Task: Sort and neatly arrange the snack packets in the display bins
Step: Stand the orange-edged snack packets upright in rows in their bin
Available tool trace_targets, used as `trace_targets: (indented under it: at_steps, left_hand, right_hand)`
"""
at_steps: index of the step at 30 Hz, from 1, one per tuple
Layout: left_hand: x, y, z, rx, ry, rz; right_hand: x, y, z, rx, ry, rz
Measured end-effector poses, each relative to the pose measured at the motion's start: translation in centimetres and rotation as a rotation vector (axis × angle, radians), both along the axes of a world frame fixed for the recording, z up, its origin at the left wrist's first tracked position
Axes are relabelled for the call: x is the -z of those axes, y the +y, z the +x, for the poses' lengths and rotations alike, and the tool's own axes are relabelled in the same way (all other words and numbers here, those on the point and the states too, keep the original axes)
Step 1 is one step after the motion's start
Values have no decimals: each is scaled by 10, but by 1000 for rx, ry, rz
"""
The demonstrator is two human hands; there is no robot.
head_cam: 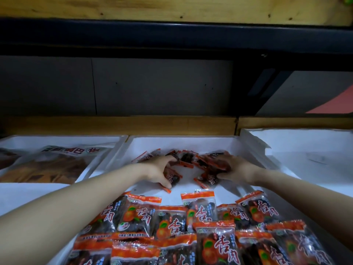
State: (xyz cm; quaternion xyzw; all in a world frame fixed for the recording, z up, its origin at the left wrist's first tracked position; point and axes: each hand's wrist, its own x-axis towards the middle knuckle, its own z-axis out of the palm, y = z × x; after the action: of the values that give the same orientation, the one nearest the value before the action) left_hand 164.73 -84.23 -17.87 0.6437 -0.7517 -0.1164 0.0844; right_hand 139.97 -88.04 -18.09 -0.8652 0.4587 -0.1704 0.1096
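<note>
Head view. Left of the middle bin [191, 140]: big brown packets [47, 165] lie flat in the neighbouring bin [57, 139]. Middle bin, far end: left hand [158, 173], fingers [169, 159] curled round a loose heap [191, 161] of orange packets; right hand [236, 169] grips the heap's other side. Near end: overlapping rows [172, 226], faces up. Judged about half done; heap not yet laid out.

A wooden shelf [172, 125] holds three white bins side by side. The middle bin [191, 140] has small orange and dark snack packets [191, 217] in it, some heaped loosely at the far end and others laid in rows at the near end. The left bin [57, 140] holds big brown bags [47, 165], and the right bin [286, 135] sits just beside the middle one.
</note>
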Motion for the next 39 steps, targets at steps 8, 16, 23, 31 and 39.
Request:
trace_targets:
  at_steps: [8, 16, 23, 31, 39]
  left_hand:
    - [-4, -3, -4, -77, -3, -97]
    - [-10, 4, -14, -116, 42, -189]
    - [-12, 10, -28, -65, -64, 3]
    - [-20, 20, -29, -170, 541, -59]
    - [-48, 56, -40, -12, 1504, 58]
  right_hand:
    - [-14, 1, 5, 64, -118, -111]
    - [-19, 19, 19, 80, -247, -49]
    - [-22, 28, 28, 78, -195, -32]
    - [-37, 40, 30, 94, -377, -122]
    - [-53, 65, 49, -12, -261, -772]
